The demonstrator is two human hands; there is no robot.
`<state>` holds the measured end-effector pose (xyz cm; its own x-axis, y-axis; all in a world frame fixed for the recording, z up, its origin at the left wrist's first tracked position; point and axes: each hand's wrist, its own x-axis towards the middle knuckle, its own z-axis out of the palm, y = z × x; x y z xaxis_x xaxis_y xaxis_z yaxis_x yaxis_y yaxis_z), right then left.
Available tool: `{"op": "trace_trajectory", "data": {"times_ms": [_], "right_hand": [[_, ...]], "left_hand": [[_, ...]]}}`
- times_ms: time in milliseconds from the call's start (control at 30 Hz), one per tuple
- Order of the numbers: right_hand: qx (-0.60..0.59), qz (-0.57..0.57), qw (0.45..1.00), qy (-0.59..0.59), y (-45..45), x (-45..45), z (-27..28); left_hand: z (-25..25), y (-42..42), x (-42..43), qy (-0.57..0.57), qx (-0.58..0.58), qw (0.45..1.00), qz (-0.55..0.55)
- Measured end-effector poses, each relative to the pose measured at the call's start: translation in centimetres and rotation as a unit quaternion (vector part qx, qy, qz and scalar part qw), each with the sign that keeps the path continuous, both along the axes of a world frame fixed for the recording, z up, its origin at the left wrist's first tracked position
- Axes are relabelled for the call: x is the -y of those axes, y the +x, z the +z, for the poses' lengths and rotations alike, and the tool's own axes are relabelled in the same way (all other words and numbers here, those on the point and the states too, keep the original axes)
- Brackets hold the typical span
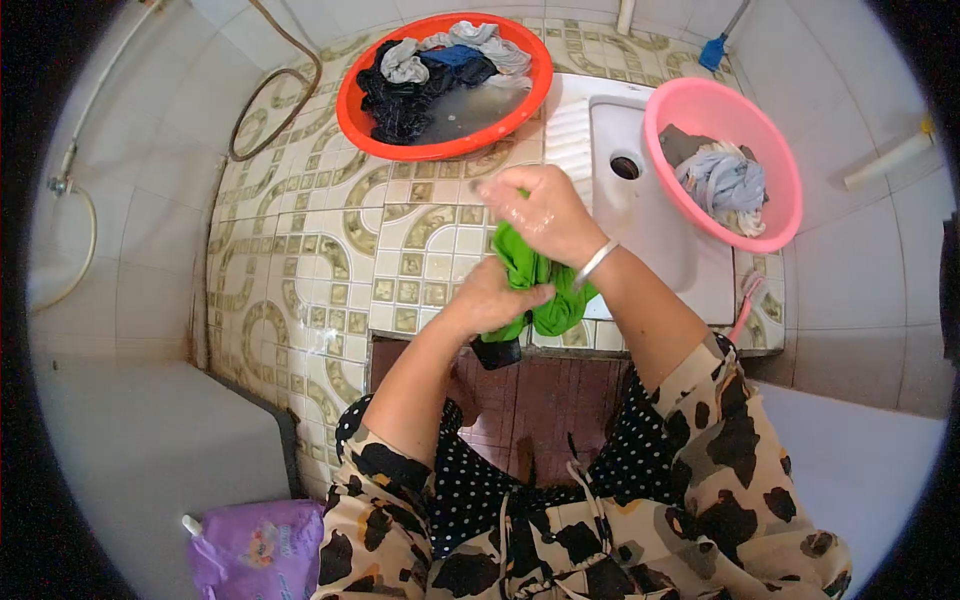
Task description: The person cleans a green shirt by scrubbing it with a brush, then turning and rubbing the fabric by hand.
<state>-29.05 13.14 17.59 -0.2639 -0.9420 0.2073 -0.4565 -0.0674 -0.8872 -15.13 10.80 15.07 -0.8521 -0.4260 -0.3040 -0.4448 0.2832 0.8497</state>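
A bright green cloth (560,308), bunched and twisted, is between my two hands over the edge of the tiled step. My left hand (492,298) grips its lower left side, thumb laid across the fabric. Higher up, my right hand (545,215) is closed, with a little green showing at its fingers; its skin looks wet and a pale bracelet circles the wrist. A dark piece of fabric (497,352) hangs below my left hand. Whether it belongs to the green cloth I cannot tell.
An orange-red basin (350,115) holds dark and grey clothes in murky water. On the right, a pink basin (780,155) with wrung clothes overlaps the white squat toilet (660,240). A pink brush (745,305) lies near the step edge. A purple bag (255,545) is at lower left.
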Motion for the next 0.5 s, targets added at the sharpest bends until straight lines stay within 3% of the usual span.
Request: {"op": "trace_trajectory", "data": {"times_ms": [33,67,100,133,167,200,233,267,300,333,400,500], "right_hand": [[0.046,0.064,0.996,-0.045,0.5,0.1,0.5],[0.094,0.125,0.984,-0.090,0.8,0.1,0.6],[0.090,0.110,0.984,-0.107,0.0,0.5,-0.1],[0.091,0.111,0.984,-0.106,-1.2,0.6,-0.7],[0.162,0.076,0.980,-0.093,-2.8,0.5,-1.1],[0.229,0.042,0.969,-0.081,-4.1,0.2,-1.4],[0.226,0.045,0.970,-0.082,-4.9,-0.2,-1.6],[0.229,0.100,0.968,-0.008,-5.5,-0.9,-1.9],[0.229,0.153,0.959,0.067,-5.6,-1.3,-2.2],[0.227,0.153,0.960,0.066,-4.7,-1.6,-3.0],[-0.028,0.213,0.962,0.171,-2.7,-2.4,-4.8],[0.017,0.199,0.943,0.267,-3.5,-2.1,-5.7]], "left_hand": [[1.4,-0.1,-0.4,0.085,0.046,0.994,0.054],[1.6,0.0,-0.3,0.086,0.048,0.994,0.054],[1.7,0.2,-0.2,0.273,-0.069,0.949,0.142],[1.8,0.4,0.1,0.443,-0.183,0.849,0.224],[1.7,1.0,1.0,0.525,-0.210,0.797,0.214],[1.7,1.4,1.5,0.523,-0.214,0.797,0.214],[1.6,1.7,1.8,0.563,-0.259,0.751,0.228],[1.7,1.9,2.1,0.599,-0.302,0.701,0.241],[1.9,2.1,2.3,0.591,-0.318,0.698,0.251],[2.0,2.3,2.4,0.591,-0.320,0.697,0.249],[2.2,2.6,2.6,0.611,-0.378,0.672,0.181],[2.7,3.2,3.3,0.587,-0.425,0.667,0.174]]}}
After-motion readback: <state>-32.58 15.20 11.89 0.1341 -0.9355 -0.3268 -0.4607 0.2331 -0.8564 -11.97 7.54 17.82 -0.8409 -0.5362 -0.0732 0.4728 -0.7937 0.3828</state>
